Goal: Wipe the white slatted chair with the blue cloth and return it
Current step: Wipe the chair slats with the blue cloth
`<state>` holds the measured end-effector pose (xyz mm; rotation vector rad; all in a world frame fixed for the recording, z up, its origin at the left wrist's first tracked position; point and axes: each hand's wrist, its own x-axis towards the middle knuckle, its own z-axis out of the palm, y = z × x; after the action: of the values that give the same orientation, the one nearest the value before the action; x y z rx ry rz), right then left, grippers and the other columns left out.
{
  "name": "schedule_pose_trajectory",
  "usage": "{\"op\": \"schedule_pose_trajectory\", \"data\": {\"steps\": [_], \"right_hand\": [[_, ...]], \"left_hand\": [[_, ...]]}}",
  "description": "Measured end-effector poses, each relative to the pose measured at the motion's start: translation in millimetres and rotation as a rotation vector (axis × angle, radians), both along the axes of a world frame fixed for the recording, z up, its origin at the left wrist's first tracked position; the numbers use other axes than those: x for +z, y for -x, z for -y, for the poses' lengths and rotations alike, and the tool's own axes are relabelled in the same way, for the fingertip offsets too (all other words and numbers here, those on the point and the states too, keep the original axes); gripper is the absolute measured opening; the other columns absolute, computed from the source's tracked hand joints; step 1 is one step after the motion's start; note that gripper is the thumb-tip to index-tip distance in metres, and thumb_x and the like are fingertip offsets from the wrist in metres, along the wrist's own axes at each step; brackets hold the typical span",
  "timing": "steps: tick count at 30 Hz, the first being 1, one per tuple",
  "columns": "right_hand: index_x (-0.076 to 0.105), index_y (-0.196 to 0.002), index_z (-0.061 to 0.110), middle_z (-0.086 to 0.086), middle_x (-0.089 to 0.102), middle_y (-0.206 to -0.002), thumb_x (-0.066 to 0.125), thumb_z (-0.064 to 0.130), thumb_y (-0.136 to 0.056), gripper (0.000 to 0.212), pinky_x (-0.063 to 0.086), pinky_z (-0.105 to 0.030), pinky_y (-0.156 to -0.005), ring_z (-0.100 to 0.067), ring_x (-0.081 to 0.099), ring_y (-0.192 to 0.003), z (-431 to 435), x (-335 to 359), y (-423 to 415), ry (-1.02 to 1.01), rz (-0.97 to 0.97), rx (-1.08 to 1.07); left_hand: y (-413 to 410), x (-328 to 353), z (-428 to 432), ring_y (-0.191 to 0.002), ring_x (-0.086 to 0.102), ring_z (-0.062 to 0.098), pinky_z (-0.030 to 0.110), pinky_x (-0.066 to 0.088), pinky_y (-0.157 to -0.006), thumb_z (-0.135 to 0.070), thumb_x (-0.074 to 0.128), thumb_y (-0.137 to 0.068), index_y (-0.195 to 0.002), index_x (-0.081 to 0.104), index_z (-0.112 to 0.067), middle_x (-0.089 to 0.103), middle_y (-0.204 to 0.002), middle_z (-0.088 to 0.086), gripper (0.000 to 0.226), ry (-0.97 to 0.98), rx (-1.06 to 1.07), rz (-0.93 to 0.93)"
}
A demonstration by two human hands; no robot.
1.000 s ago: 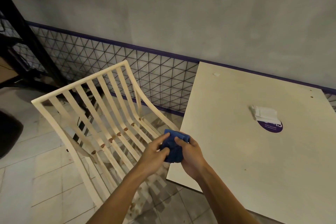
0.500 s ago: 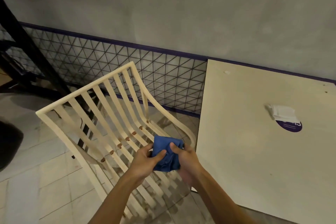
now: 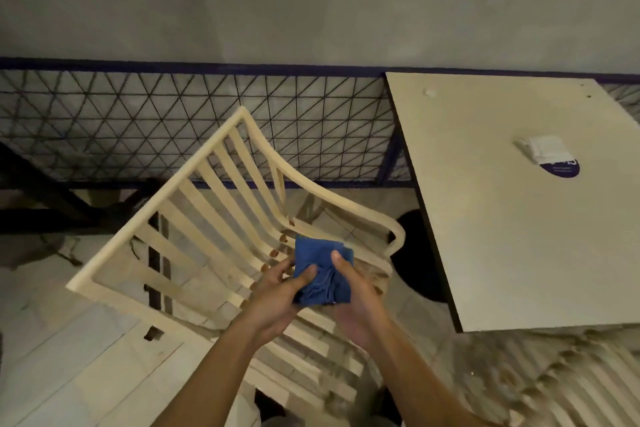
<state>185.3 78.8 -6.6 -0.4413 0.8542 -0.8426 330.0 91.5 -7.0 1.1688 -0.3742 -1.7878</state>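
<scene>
The white slatted chair [image 3: 194,215] stands below me at centre left, its backrest leaning toward the wire fence. Above its seat I hold a bunched blue cloth [image 3: 322,276] between both hands. My left hand [image 3: 277,298] grips the cloth's left side with the thumb laid over it. My right hand [image 3: 356,298] grips the right side, its thumb pressing on the top fold. The seat slats under my hands are partly hidden.
A cream square table [image 3: 519,218] stands right of the chair, with folded white napkins [image 3: 543,149] and a purple round sticker [image 3: 561,168] on it. A black wire fence [image 3: 138,121] runs along the grey wall. Another slatted seat [image 3: 571,385] shows at lower right.
My view has swung left and down over the chair. Both hands with the cloth have moved from the table's edge to above the seat, and the cloth is spread slightly wider.
</scene>
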Motion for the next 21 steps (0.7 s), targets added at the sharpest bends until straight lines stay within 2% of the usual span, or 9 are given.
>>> {"op": "schedule_pose_trajectory", "data": {"steps": [2, 4, 6, 9, 12, 14, 16, 18, 21], "right_hand": [[0.047, -0.142, 0.007, -0.019, 0.050, -0.143, 0.049, 0.039, -0.101, 0.052, 0.039, -0.047, -0.108, -0.034, 0.048, -0.133, -8.7, -5.1, -6.0, -0.016, 0.052, -0.058], [0.049, -0.141, 0.007, -0.019, 0.048, -0.145, 0.046, 0.053, -0.097, 0.064, 0.040, -0.041, -0.106, -0.033, 0.045, -0.135, -13.2, -5.9, -9.6, -0.035, 0.116, -0.104], [0.051, -0.140, 0.007, -0.020, 0.048, -0.144, 0.052, 0.065, -0.088, 0.078, 0.044, -0.039, -0.103, -0.033, 0.047, -0.134, -15.6, -7.6, -9.1, -0.024, 0.167, -0.143], [0.054, -0.138, 0.007, -0.022, 0.050, -0.142, 0.064, 0.074, -0.071, 0.096, 0.045, -0.043, -0.102, -0.035, 0.051, -0.130, -14.6, -12.1, -8.6, -0.038, 0.216, -0.153], [0.057, -0.135, 0.007, -0.021, 0.057, -0.135, 0.068, 0.076, -0.065, 0.099, 0.047, -0.043, -0.098, -0.034, 0.058, -0.121, -8.6, -23.0, -4.2, -0.067, 0.219, -0.181], [0.060, -0.132, 0.009, -0.020, 0.061, -0.130, 0.067, 0.077, -0.066, 0.095, 0.049, -0.042, -0.095, -0.032, 0.060, -0.118, -3.6, -27.5, -1.2, -0.080, 0.184, -0.188], [0.061, -0.130, 0.009, -0.020, 0.060, -0.131, 0.065, 0.073, -0.072, 0.087, 0.049, -0.043, -0.096, -0.033, 0.059, -0.121, 2.7, -34.8, 5.7, -0.117, 0.117, -0.200], [0.059, -0.131, 0.008, -0.020, 0.062, -0.128, 0.060, 0.057, -0.085, 0.067, 0.054, -0.042, -0.090, -0.033, 0.061, -0.119, 12.2, -42.6, 16.0, -0.112, 0.038, -0.213], [0.061, -0.124, 0.008, -0.021, 0.067, -0.118, 0.070, 0.029, -0.083, 0.047, 0.057, -0.043, -0.083, -0.033, 0.066, -0.109, 29.0, -64.2, 30.5, -0.070, -0.144, -0.226]], "left_hand": [[-8.7, -4.4, 1.0, -0.109, 0.068, 0.034, 0.036, 0.060, -0.078, -0.011, 0.067, -0.082, -0.127, 0.061, -0.007, 0.069, -0.120, 0.021, 0.045, -0.036, -0.034, -0.094], [-11.7, -11.2, 2.4, -0.110, 0.067, 0.036, 0.039, 0.060, -0.079, -0.007, 0.064, -0.085, -0.128, 0.060, -0.003, 0.066, -0.124, 0.024, 0.043, -0.071, -0.059, -0.225], [-9.9, -19.0, 4.7, -0.110, 0.067, 0.035, 0.039, 0.059, -0.080, -0.006, 0.062, -0.086, -0.128, 0.061, 0.000, 0.065, -0.125, 0.026, 0.042, -0.084, -0.102, -0.291], [-9.9, -32.9, 5.5, -0.112, 0.066, 0.035, 0.039, 0.058, -0.083, -0.004, 0.057, -0.089, -0.120, 0.068, 0.001, 0.063, -0.127, 0.026, 0.034, -0.070, -0.163, -0.347], [-6.1, -42.2, 9.8, -0.114, 0.064, 0.037, 0.042, 0.057, -0.085, -0.002, 0.056, -0.090, -0.126, 0.062, 0.004, 0.061, -0.129, 0.029, 0.037, -0.088, -0.192, -0.364], [5.9, -45.6, 17.8, -0.113, 0.066, 0.034, 0.037, 0.058, -0.083, -0.008, 0.062, -0.089, -0.125, 0.064, -0.001, 0.066, -0.124, 0.023, 0.038, -0.072, -0.200, -0.206], [20.6, -48.2, 27.9, -0.108, 0.069, 0.023, 0.029, 0.059, -0.079, -0.015, 0.066, -0.090, -0.123, 0.067, -0.013, 0.072, -0.117, 0.009, 0.033, 0.017, -0.233, 0.118], [32.6, -55.7, 36.9, -0.101, 0.070, 0.008, 0.021, 0.057, -0.075, -0.018, 0.067, -0.093, -0.121, 0.066, -0.027, 0.074, -0.109, -0.010, 0.029, 0.137, -0.258, 0.429], [49.3, -75.1, 48.4, -0.095, 0.070, 0.004, 0.016, 0.055, -0.071, -0.012, 0.067, -0.094, -0.111, 0.067, -0.037, 0.074, -0.101, -0.016, 0.030, 0.240, -0.263, 0.576]]}}
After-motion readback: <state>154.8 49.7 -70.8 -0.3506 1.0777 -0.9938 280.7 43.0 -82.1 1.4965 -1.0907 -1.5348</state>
